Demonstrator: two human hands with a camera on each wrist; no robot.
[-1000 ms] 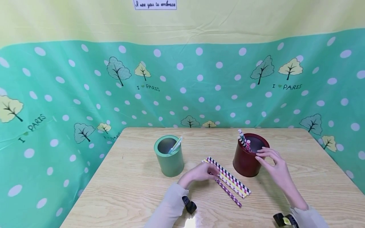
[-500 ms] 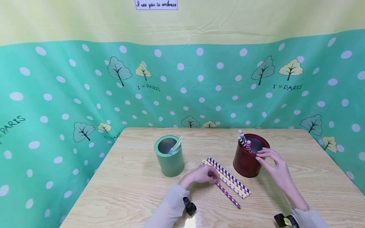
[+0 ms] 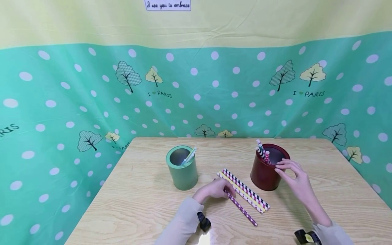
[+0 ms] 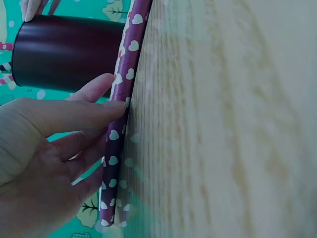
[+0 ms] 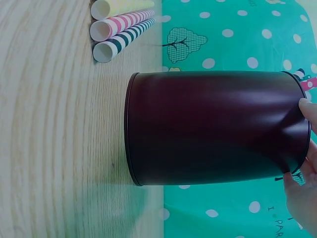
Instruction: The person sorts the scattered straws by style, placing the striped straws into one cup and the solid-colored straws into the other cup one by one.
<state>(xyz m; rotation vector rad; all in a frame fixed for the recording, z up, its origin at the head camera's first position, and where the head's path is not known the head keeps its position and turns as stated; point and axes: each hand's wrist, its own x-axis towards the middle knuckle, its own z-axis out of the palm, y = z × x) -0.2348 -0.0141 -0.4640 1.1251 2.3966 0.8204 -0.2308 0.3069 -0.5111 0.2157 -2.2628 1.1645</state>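
My left hand pinches a purple paper straw with white hearts between thumb and fingers, low over the table. In the head view its near end points to the lower right, apart from a row of straws beside it, yellow, pink-striped and black-striped among them. To the right, a dark red can stands upright with several patterned straws leaning inside. My right hand holds the can's rim, thumb and fingertips at the edge.
A green can stands left of the straws, with a few pale straws leaning in it. The wooden table ends at a green dotted cloth hung behind and at the sides.
My left hand has drawn the purple straw slightly toward me and away from the row, its near end shifting left. The right hand stays at the can's rim.
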